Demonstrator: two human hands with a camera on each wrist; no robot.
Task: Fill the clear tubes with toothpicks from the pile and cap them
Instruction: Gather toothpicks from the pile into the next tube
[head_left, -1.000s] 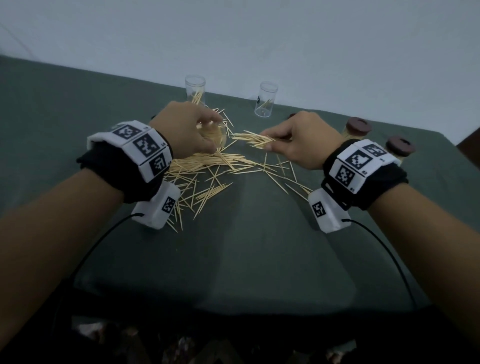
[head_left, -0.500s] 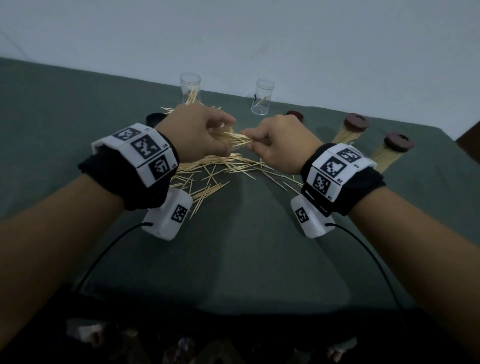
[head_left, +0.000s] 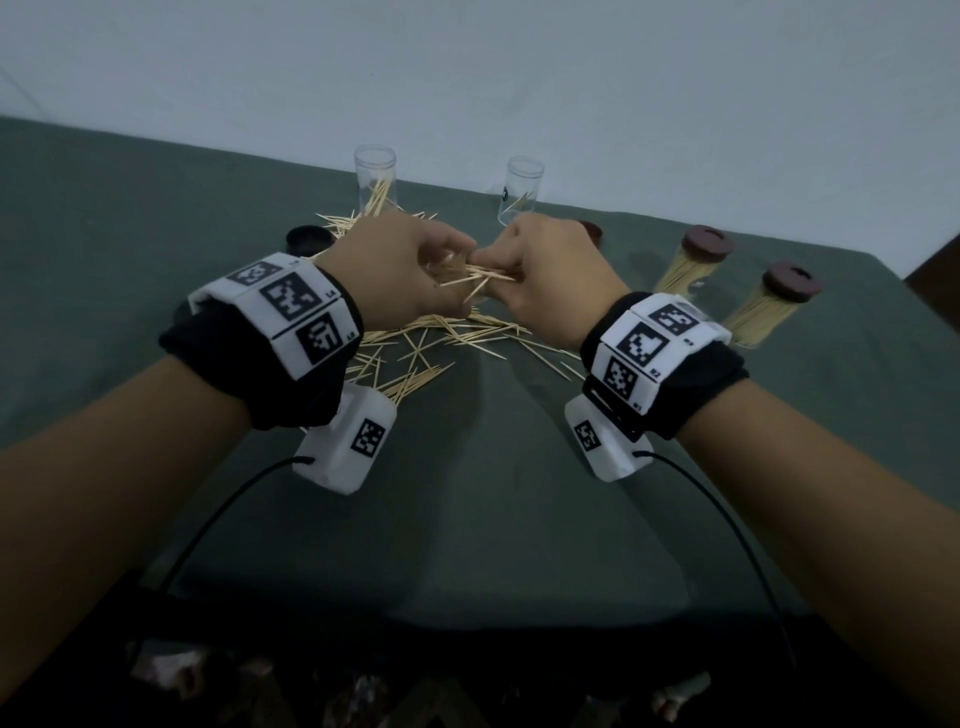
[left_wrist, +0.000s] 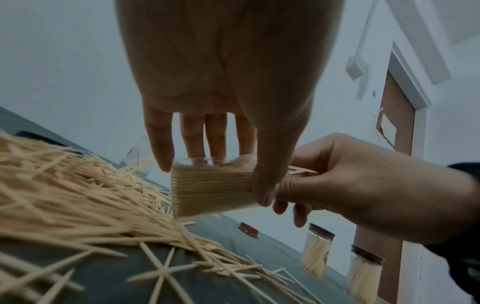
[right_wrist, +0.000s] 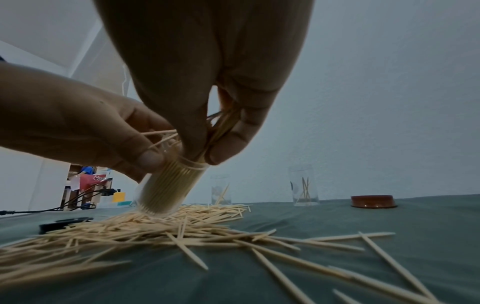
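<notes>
Slender wooden toothpicks (right_wrist: 223, 121), clear cylindrical tube (right_wrist: 168, 189)

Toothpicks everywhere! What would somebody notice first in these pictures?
First, the two hands meeting mid-table: the left hand grips a clear tube packed with toothpicks, while the right hand pushes in a pinched bunch. Under them sprawls the loose pile on the green cloth.

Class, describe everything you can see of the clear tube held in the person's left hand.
The tube is a small clear plastic cylinder, uncapped, packed nearly full of pale wooden toothpicks. It tilts, its base over the loose pile. The left hand grips its side; the right hand pinches a bundle of toothpicks at its open mouth.
</notes>
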